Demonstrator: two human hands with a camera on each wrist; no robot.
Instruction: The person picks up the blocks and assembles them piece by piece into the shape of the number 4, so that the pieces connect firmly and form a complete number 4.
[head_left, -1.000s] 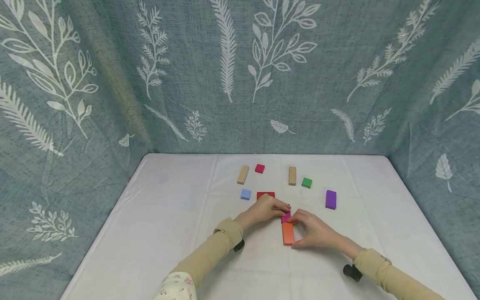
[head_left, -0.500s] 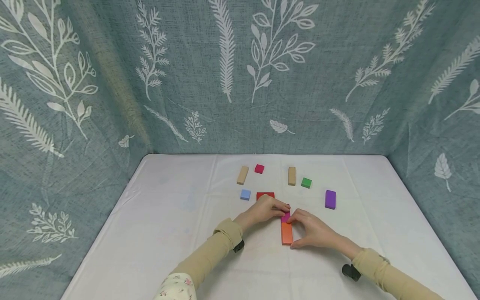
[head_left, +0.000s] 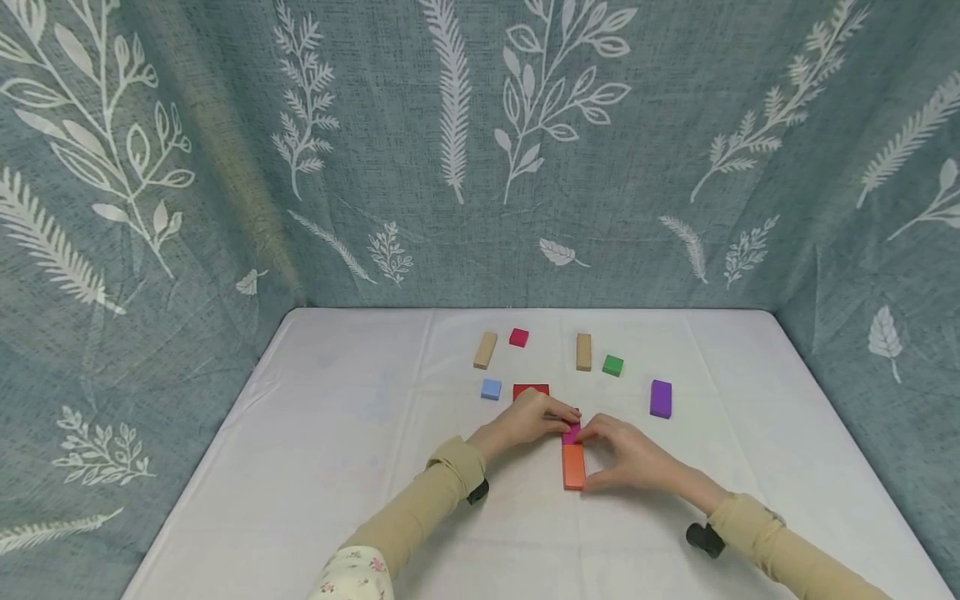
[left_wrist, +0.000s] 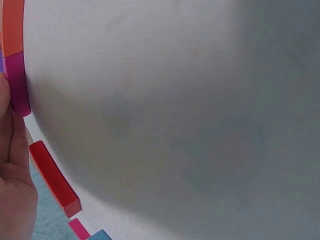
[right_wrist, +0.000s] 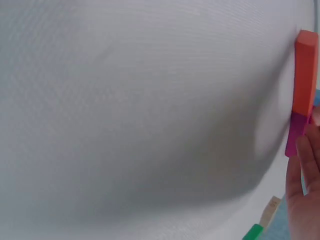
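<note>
An orange block (head_left: 573, 467) lies end to end with a magenta block (head_left: 572, 434) on the white table, forming one straight row. My left hand (head_left: 522, 417) pinches the magenta block near its far end, covering part of it. On the row's right side rests my right hand (head_left: 633, 458), thumb and forefinger spread apart. Its forefinger touches near the magenta block and its thumb is by the orange block's near end. In the left wrist view the orange block (left_wrist: 13, 25) meets the magenta block (left_wrist: 17, 85) without a visible gap.
Behind my left hand lies a red block (head_left: 531, 389), partly covered. Around it are a light blue block (head_left: 491, 389), a crimson block (head_left: 519, 337), wooden blocks (head_left: 485, 351), a green block (head_left: 612, 366) and a purple block (head_left: 661, 399). A patterned curtain (head_left: 480, 167) encloses the table.
The orange block has shifted slightly left, lining up straighter with the magenta one. My right thumb has moved slightly away from the near corner; my left hand stays in place.
</note>
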